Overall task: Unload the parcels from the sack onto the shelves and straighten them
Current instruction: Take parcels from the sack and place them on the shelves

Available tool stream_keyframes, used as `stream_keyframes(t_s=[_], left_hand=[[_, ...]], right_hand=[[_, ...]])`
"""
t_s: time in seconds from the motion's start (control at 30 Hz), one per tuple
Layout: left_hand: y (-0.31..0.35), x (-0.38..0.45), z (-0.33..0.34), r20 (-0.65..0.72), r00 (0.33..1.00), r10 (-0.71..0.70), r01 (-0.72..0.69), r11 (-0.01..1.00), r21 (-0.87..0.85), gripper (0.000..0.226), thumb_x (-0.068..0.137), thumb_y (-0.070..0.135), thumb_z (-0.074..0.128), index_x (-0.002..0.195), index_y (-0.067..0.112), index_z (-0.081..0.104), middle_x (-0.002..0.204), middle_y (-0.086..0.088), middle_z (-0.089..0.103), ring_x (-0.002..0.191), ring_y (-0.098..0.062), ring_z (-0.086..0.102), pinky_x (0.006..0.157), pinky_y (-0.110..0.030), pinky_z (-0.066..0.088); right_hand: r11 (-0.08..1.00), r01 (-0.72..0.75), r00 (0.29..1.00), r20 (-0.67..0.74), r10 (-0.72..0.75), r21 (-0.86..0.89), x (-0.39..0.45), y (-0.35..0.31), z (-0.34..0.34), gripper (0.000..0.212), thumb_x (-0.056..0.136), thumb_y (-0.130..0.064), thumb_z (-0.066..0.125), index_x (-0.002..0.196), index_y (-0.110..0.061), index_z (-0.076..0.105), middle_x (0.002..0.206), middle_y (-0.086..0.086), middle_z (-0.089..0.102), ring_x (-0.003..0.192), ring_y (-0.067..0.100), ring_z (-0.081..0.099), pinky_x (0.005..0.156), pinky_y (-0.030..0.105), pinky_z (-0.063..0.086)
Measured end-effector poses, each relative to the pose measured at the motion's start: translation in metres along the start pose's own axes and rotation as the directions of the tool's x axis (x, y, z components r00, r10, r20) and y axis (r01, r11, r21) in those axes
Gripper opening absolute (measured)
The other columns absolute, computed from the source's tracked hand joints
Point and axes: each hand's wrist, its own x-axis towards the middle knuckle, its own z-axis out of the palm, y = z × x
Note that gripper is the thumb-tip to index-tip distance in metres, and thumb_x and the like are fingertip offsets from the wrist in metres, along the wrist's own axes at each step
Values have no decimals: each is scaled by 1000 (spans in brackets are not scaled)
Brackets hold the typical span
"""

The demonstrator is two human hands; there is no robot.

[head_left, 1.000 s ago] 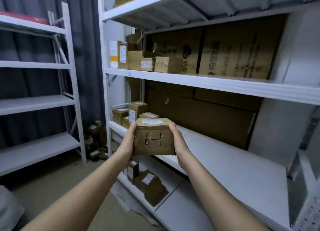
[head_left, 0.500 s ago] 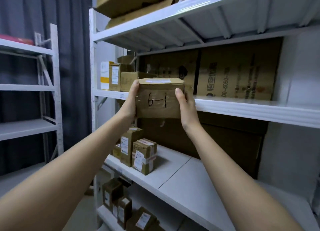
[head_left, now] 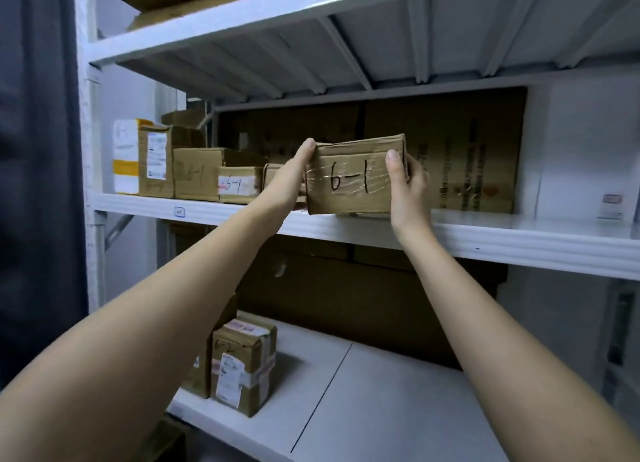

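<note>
A brown cardboard parcel point(head_left: 353, 179) marked "6-1" rests on the front part of the upper white shelf point(head_left: 519, 239). My left hand point(head_left: 289, 181) grips its left end and my right hand point(head_left: 407, 191) grips its right end, thumb on the front face. To its left stands a row of parcels point(head_left: 197, 174) on the same shelf, two of them also marked "6-1". The sack is not in view.
Large flat cartons point(head_left: 460, 156) lean against the back of the upper shelf. On the lower shelf point(head_left: 381, 392) stand taped parcels point(head_left: 242, 368) at the left. A dark curtain point(head_left: 34, 184) hangs at the far left. Another shelf point(head_left: 277, 7) runs overhead.
Both hands raised the "6-1" parcel from waist height to the upper shelf and moved it in, right of the parcel row. My view has tilted upward.
</note>
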Motion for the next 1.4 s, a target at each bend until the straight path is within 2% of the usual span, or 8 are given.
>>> stream_keyframes(t_s=[0.13, 0.33, 0.43, 0.67, 0.87, 1.1, 1.3, 1.4], left_hand=[[-21, 41, -18, 71, 985, 160, -169, 975, 143, 53, 92, 65, 36, 119, 25, 60, 106, 7, 64, 93, -8, 61, 75, -27, 39], [-48, 91, -42, 98, 917, 387, -390, 818, 423, 54, 94, 63, 30, 94, 24, 68, 93, 0, 65, 99, -21, 57, 75, -33, 38], [-59, 111, -50, 108, 884, 455, -424, 683, 594, 58, 94, 62, 27, 99, 27, 72, 115, -5, 58, 115, -27, 47, 86, -40, 29], [-80, 139, -62, 158, 827, 540, -520, 628, 580, 63, 89, 67, 24, 112, 28, 67, 128, -1, 49, 127, -21, 37, 103, -46, 24], [-88, 162, -69, 169, 809, 563, -553, 632, 542, 49, 91, 62, 36, 108, 28, 67, 129, 0, 48, 128, -21, 37, 106, -43, 22], [-89, 177, -70, 218, 803, 555, -574, 620, 535, 51, 95, 47, 20, 123, 31, 59, 135, 6, 52, 131, -13, 38, 114, -48, 10], [-87, 178, -70, 258, 867, 426, -491, 640, 591, 46, 86, 43, 10, 71, 26, 50, 93, -3, 56, 93, -24, 51, 103, -46, 27], [-87, 175, -73, 261, 868, 422, -493, 668, 557, 43, 85, 43, 13, 78, 25, 51, 93, 0, 51, 88, -21, 44, 92, -44, 33]], right_hand=[[993, 4, 994, -105, -16, -119, 9, 18, 16, 59, 94, -61, 38, 137, -22, 46, 137, 2, 43, 123, 17, 43, 91, 30, 32], [954, -50, 976, -217, -16, -294, 12, 27, 45, 64, 95, -63, 31, 138, -19, 48, 141, 2, 46, 125, 20, 45, 92, 31, 33], [926, -85, 967, -256, -13, -368, 9, 29, 57, 66, 94, -65, 26, 139, -21, 47, 142, 2, 45, 124, 20, 46, 90, 31, 33], [875, -130, 973, -228, 23, -466, 10, 33, 67, 70, 94, -66, 22, 142, -20, 43, 144, 2, 47, 131, 22, 43, 109, 45, 35], [858, 12, 993, -94, -71, -513, 19, 36, 67, 53, 96, -61, 31, 145, -40, 27, 152, -7, 37, 137, 17, 35, 97, 30, 28], [804, -21, 994, -100, -48, -594, 28, 40, 64, 54, 96, -61, 30, 145, -39, 27, 150, -3, 41, 135, 22, 38, 98, 38, 34], [761, -40, 997, -73, -10, -647, 34, 42, 70, 62, 90, -68, 36, 145, -48, 16, 154, -2, 35, 136, 30, 38, 101, 42, 32], [723, -92, 994, -104, 28, -685, 39, 44, 74, 62, 92, -66, 34, 146, -45, 15, 149, 5, 41, 131, 34, 42, 92, 40, 34]])
